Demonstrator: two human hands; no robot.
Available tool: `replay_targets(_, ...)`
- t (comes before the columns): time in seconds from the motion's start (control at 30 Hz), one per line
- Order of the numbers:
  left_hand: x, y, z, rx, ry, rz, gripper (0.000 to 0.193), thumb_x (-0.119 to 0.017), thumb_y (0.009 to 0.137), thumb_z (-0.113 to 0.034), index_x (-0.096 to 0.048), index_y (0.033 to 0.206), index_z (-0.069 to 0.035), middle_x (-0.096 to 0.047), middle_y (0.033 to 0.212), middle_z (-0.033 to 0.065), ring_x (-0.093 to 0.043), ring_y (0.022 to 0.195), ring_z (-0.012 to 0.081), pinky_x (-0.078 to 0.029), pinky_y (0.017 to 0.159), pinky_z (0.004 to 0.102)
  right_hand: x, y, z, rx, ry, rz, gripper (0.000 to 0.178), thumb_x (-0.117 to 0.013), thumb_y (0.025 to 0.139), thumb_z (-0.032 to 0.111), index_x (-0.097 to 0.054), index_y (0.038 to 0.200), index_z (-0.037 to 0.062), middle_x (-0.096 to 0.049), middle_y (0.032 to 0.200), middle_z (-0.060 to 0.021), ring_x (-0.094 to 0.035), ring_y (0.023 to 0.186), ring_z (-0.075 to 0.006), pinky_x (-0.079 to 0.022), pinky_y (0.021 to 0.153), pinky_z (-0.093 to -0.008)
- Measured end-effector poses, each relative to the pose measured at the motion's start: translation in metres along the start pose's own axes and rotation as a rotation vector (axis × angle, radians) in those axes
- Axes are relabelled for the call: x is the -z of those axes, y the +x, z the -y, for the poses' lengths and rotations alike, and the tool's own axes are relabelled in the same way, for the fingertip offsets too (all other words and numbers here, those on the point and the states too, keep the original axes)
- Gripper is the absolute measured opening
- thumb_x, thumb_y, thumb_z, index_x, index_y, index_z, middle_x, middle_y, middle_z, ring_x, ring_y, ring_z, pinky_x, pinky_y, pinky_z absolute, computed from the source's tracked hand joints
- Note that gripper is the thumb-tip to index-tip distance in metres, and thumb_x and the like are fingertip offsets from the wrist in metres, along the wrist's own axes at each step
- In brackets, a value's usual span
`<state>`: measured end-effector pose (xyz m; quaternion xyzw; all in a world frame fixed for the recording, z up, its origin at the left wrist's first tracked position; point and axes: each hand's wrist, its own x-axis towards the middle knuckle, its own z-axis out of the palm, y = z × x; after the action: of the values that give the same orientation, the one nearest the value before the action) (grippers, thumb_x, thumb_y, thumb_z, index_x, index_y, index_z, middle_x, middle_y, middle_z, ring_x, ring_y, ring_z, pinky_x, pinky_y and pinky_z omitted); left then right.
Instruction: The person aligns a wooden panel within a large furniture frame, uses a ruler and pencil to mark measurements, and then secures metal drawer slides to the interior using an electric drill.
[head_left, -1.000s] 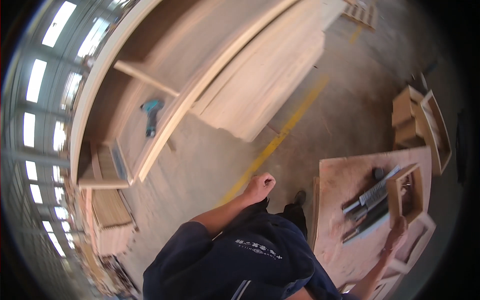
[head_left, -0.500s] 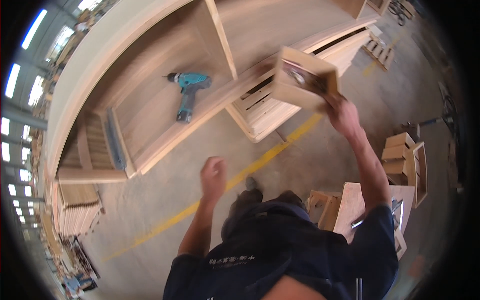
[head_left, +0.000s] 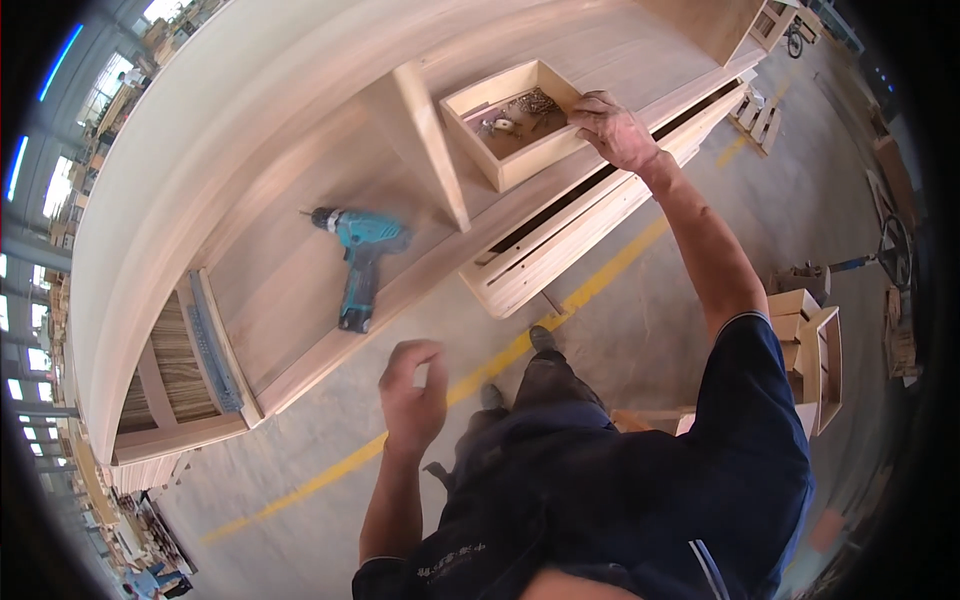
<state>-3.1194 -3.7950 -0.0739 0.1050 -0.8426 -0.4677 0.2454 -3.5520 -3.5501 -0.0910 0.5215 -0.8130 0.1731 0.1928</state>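
One wooden box (head_left: 545, 160) is resting beside the divider (head_left: 433, 145) in the cabinet (head_left: 285, 310), the right hand (head_left: 613, 132) pinching its right wall; the left hand (head_left: 413, 398) is hanging empty, loosely curled. Probably stiff and light, it is favouring level holding by the walls; hardware (head_left: 512, 115) is lying loose inside.

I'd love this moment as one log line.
right hand: gripping wooden box of small hardware | left hand: curled, nothing visible inside | teal drill: lying left of divider
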Motion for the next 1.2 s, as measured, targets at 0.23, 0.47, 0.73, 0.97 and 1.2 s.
replay_targets(0.23,-0.129,0.158,-0.045,-0.209,0.044,0.059,0.007,-0.067,0.09,0.001,-0.066,0.097,0.0,-0.066,0.087,0.013,-0.065,0.075,0.0258,-0.052,0.069,0.034,0.017,-0.027,0.006,-0.177,0.076,-0.39,0.028,-0.067,0.084,-0.002,-0.065,0.111,0.006,-0.064,0.116,-0.0138,-0.059,0.11,-0.0361,-0.05,0.091,-0.043)
replay_targets(0.47,-0.235,0.333,0.014,0.032,0.627,0.223,0.017,-0.063,0.091,-0.018,-0.074,0.101,-0.008,-0.071,0.103,0.0191,-0.069,0.096,0.0339,-0.055,0.084,0.0437,0.025,-0.091,0.016,-0.208,0.336,-0.349,0.031,-0.066,0.079,-0.01,-0.065,0.107,0.0033,-0.065,0.106,-0.0136,-0.061,0.101,-0.035,-0.051,0.087,-0.0422)
replay_targets(0.73,-0.29,0.367,0.068,0.212,0.831,0.391,0.02,-0.06,0.087,-0.009,-0.075,0.1,-0.012,-0.072,0.108,0.0182,-0.068,0.106,0.037,-0.054,0.091,0.0454,0.037,-0.115,-0.002,-0.289,0.471,-0.315,0.029,-0.067,0.077,-0.013,-0.065,0.1,0.003,-0.066,0.094,-0.0122,-0.063,0.085,-0.0327,-0.052,0.072,-0.0385)
replay_targets(0.97,-0.281,0.348,0.026,0.167,0.853,0.426,0.021,-0.05,0.092,-0.005,-0.059,0.109,0.001,-0.066,0.088,0.0214,-0.067,0.085,0.0383,-0.056,0.077,0.0496,0.039,-0.106,0.022,-0.228,0.607,-0.245,0.026,-0.061,0.08,-0.018,-0.062,0.097,0.0011,-0.066,0.086,-0.0152,-0.064,0.077,-0.033,-0.052,0.072,-0.0362)
replay_targets(1.2,-0.178,0.197,-0.066,-0.151,0.387,0.293,0.018,-0.053,0.091,-0.004,-0.053,0.108,0.0,-0.062,0.089,0.0206,-0.066,0.074,0.0343,-0.055,0.061,0.0455,0.009,-0.086,0.112,-0.238,1.085,0.177,0.014,-0.068,0.082,-0.008,-0.067,0.094,-0.0008,-0.069,0.087,-0.0174,-0.068,0.08,-0.0322,-0.054,0.071,-0.0352)
